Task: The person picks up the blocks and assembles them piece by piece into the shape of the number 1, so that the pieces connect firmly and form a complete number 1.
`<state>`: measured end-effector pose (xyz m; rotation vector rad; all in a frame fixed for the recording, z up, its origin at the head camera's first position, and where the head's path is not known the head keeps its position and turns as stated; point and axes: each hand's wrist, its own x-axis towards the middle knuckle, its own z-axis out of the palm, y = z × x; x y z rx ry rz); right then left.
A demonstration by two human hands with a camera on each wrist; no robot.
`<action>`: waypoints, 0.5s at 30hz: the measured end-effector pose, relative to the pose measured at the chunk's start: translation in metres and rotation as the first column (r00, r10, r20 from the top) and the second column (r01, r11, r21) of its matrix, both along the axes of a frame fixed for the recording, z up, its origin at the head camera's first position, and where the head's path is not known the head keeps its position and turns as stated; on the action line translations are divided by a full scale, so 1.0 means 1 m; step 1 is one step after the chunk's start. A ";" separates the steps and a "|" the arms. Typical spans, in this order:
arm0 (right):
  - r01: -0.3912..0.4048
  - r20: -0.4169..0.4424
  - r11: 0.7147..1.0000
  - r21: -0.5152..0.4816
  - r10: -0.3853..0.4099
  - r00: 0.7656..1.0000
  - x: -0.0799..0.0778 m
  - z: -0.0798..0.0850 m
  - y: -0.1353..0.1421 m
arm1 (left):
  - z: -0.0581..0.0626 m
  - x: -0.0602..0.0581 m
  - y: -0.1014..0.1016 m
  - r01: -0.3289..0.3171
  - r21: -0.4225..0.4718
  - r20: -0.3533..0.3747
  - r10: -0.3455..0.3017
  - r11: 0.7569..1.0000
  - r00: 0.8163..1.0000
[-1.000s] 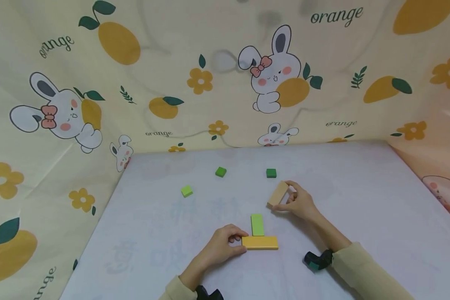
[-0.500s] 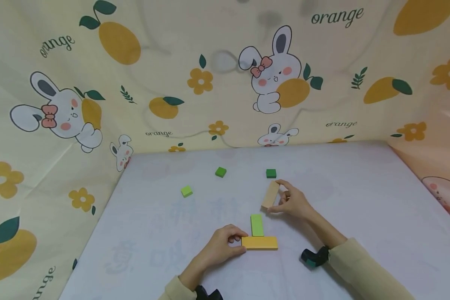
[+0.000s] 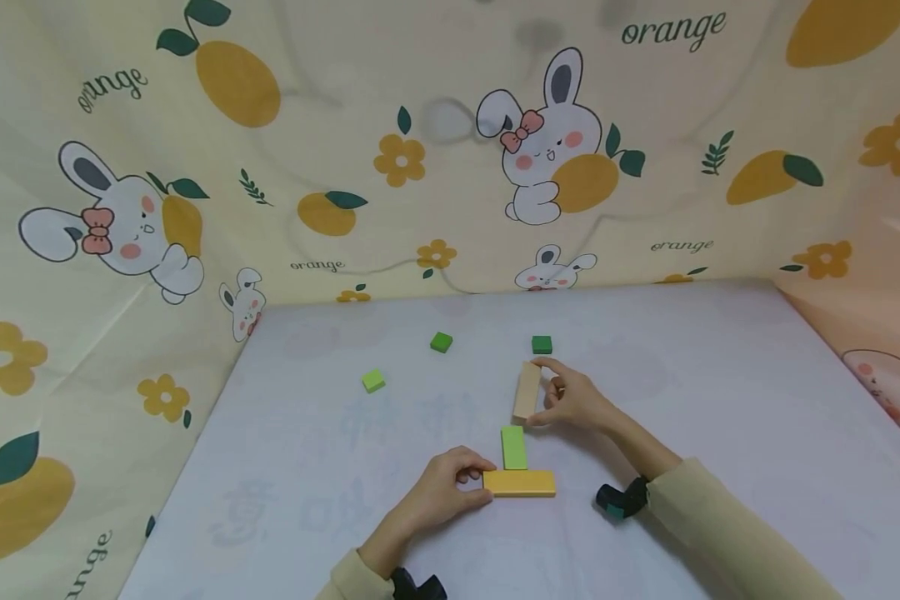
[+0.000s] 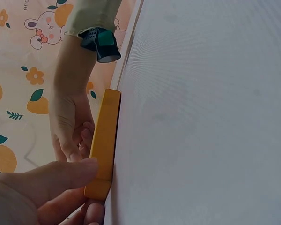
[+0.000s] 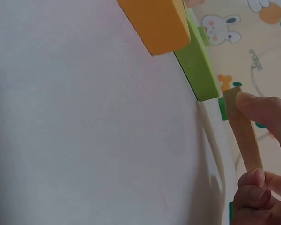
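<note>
My left hand (image 3: 447, 490) pinches the left end of a long yellow block (image 3: 520, 483) lying flat on the table; in the left wrist view its thumb presses on the block's (image 4: 105, 145) side. A light green oblong block (image 3: 514, 448) extends back from the middle of the yellow one, making an upside-down T. Just behind it my right hand (image 3: 579, 398) holds a plain wooden block (image 3: 527, 392) by its two ends. The right wrist view shows the thumb at one end of this wooden block (image 5: 243, 129) and curled fingers at the other.
Three small green blocks lie farther back: a lime one (image 3: 373, 381) on the left, a mid-green one (image 3: 441, 342), and a dark green one (image 3: 542, 344) just beyond the right hand. A patterned cloth (image 3: 450, 200) rises behind the white table (image 3: 690, 375).
The right hand has brought the wooden block leftward and turned it more upright in the head view, nearly in line with the light green block. The left hand and yellow block keep their place.
</note>
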<state>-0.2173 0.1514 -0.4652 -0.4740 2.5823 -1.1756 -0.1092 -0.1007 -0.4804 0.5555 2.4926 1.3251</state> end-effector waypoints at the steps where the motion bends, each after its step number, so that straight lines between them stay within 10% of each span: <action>1: -0.009 0.002 1.000 0.000 0.009 1.000 -0.001 0.000 -0.001 | 0.000 0.000 0.000 -0.001 0.000 0.002 0.001 1.000 1.000; 15: -0.135 -0.001 0.989 -0.054 0.135 0.991 -0.012 0.000 -0.009 | -0.001 -0.001 0.000 -0.009 -0.028 0.017 0.009 1.000 1.000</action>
